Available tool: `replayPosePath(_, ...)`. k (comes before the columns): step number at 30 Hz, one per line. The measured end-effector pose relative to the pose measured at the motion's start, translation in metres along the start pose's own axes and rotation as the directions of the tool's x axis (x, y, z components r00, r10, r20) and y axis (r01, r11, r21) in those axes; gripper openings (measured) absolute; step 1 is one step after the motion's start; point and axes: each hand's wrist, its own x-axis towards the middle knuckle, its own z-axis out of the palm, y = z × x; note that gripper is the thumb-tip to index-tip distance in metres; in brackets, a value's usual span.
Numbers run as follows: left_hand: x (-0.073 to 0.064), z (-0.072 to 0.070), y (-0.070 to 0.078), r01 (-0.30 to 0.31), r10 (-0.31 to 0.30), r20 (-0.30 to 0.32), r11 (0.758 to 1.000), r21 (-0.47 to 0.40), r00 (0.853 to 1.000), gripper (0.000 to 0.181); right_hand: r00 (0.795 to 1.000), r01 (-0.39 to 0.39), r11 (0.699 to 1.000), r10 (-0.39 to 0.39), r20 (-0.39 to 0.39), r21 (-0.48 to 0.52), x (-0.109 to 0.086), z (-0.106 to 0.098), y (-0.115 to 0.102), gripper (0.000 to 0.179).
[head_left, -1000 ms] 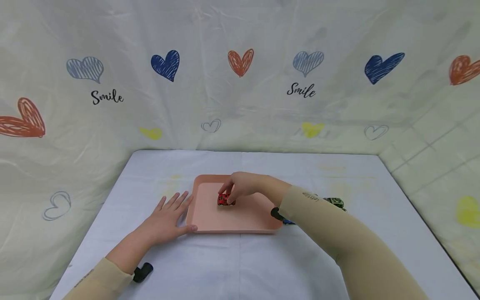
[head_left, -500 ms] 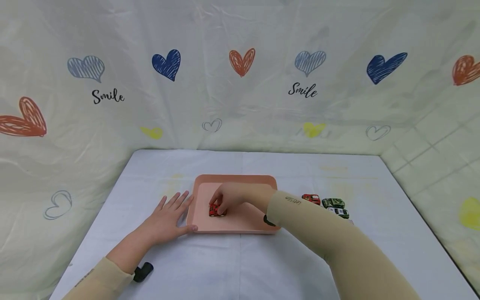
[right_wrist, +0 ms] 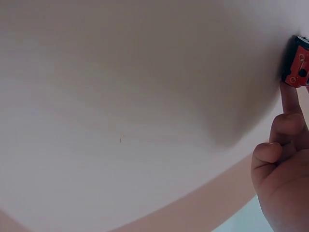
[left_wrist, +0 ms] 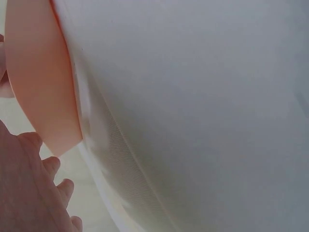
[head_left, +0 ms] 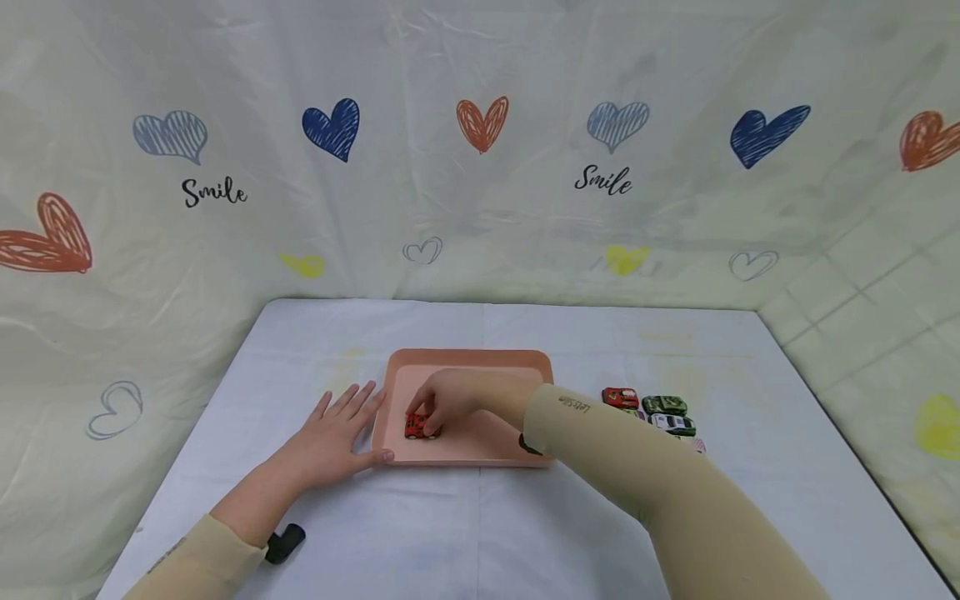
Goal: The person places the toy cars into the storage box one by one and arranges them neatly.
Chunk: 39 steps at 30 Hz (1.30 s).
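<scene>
A small red toy car [head_left: 416, 427] with black markings is in the left front part of the pink tray [head_left: 480, 358]. My right hand [head_left: 453, 393] pinches it from above between thumb and fingers. In the right wrist view the toy car [right_wrist: 298, 65] shows at the right edge, with the hand [right_wrist: 285, 159] below it and some fingers curled. My left hand [head_left: 330, 437] lies spread at the tray's left edge, its thumb and fingertips by the rim. The left wrist view catches part of that hand [left_wrist: 29, 183] near the tray's outer wall [left_wrist: 46, 72].
Right of the tray several toy cars sit close together: a red one [head_left: 620, 397], a green camouflage one [head_left: 665, 405] and a white-and-black one [head_left: 673, 424]. The right sleeve [head_left: 645, 467] partly covers the group. A white cloth [head_left: 420, 533] covers the table.
My right hand has moved left and toward the front of the tray with the red toy car. Its sleeve now uncovers more of the cars on the right. The left hand has stayed put.
</scene>
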Motion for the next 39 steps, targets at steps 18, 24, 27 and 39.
replayPosePath(18, 0.0, 0.002, -0.002, -0.005, 0.005, -0.004, 1.0, -0.003, 1.0, 0.101, 1.0, -0.02, 0.999, 0.02, -0.013, 0.027, -0.003, 0.001, -0.001, 0.044)
replayPosePath(24, -0.002, -0.004, 0.002, -0.008, 0.008, 0.018, 1.0, 0.006, 1.0, 0.099, 1.0, -0.001, 0.999, 0.002, -0.026, 0.054, -0.006, -0.005, 0.0, 0.042)
replayPosePath(27, -0.002, -0.002, 0.001, -0.02, 0.02, 0.002, 1.0, -0.004, 1.0, 0.098, 0.999, 0.027, 0.998, -0.024, -0.047, 0.06, -0.011, -0.009, 0.001, 0.041)
replayPosePath(39, 0.0, 0.005, -0.002, -0.003, 0.003, 0.003, 1.0, -0.013, 1.0, 0.101, 0.992, 0.051, 0.994, -0.039, -0.123, 0.099, -0.045, -0.032, 0.008, 0.044)
